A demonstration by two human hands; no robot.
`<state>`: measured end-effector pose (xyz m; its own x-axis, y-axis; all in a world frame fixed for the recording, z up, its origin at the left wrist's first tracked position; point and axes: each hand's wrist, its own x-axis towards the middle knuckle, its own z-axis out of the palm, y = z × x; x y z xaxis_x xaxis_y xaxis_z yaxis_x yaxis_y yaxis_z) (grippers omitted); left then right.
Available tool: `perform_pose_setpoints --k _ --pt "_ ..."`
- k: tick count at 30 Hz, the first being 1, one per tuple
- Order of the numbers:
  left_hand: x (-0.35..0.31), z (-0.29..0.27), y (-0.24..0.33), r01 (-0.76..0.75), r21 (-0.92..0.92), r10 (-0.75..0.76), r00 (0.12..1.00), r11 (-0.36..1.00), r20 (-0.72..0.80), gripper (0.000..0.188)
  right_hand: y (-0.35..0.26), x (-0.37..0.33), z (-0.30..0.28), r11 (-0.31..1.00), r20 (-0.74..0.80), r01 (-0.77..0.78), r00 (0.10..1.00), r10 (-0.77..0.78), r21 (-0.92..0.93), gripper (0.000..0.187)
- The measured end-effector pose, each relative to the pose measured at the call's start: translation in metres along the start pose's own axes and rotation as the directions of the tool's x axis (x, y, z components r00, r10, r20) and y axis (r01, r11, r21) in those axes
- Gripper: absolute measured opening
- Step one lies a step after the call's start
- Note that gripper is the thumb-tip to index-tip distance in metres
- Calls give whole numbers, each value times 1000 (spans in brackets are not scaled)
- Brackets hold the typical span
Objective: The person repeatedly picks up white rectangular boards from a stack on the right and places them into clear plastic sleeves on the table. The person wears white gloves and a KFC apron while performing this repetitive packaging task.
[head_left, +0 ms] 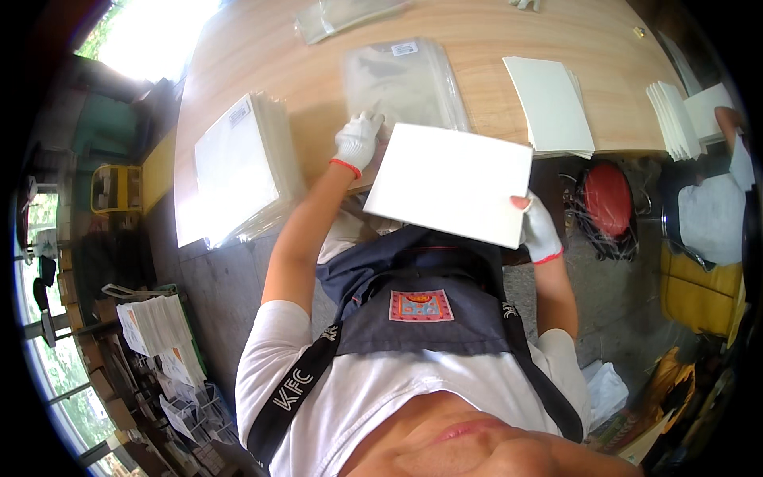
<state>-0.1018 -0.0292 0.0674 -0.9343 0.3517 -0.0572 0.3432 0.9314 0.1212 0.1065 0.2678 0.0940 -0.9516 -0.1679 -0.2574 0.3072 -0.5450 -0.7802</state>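
My right hand (540, 230), in a white knit glove with a red cuff and a bare thumb tip, grips a flat white board (451, 184) by its right edge. The board is tilted above the table's near edge. My left hand (358, 143), gloved the same way, is at the near left corner of a stack of clear plastic bags (401, 83). Its fingers look closed on the bag edge, though the contact is small and partly blurred. Part of the stack's near edge is hidden behind the board.
Bagged white boards (238, 163) stand piled at the table's left. Loose white boards (548, 103) lie right of the bags. More clear bags (350, 17) are at the far side. A red-seated stool (606, 199) is under the table; another person's arm (730, 131) shows at far right.
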Motion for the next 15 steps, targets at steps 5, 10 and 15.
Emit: perform_pose_setpoints --k 5,10,15 --pt "-5 9 -16 -91 -136 62 977 986 -202 35 38 7 4 975 -167 20 986 18 220 52" --pt "-14 7 -17 -126 -169 39 894 977 -447 24 66 15 8 963 -266 102 963 -32 251 25" --pt "-26 -9 4 -228 -396 59 917 890 -395 26 82 18 26 926 -373 171 927 -36 337 22"
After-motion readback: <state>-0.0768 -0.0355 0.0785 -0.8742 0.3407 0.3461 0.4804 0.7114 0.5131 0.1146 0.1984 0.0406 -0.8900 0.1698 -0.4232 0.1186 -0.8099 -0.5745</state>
